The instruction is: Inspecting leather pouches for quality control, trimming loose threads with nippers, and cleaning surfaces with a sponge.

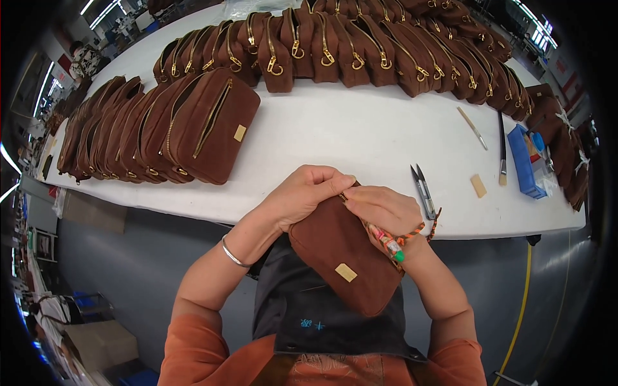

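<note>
At the near edge of the white worktable (360, 138), over the person's lap, the brown suede pouch (344, 254) is held tilted, top end up by the table edge, lower end hanging over the dark apron (309, 302). Left hand (302, 193) curls over the top end w/ fingers pressed together and bent down onto it; right hand (380, 209) grips the same end from the other side, fingertips pinching smth small at the zip end, can't tell if it's the puller or a thread. Risk, as I judge it: pouch is only supported at its top, so a loosened grip could let it slide off the lap to the floor; also the thread snips (423, 191) lie open-pointed just beside the right hand, so a careless reach could nick a finger or the suede. The bracelet (402, 241) on the right wrist has loose ends that might snag. Pouch itself: rectangular, soft nap, warm brown, small gold-coloured tag (346, 272) on the face, no visible marks. Rows of matching pouches (212, 125) w/ gold zips fill the far side of the table; a brush (502, 148) and a blue box (524, 161) sit to the right.
</note>
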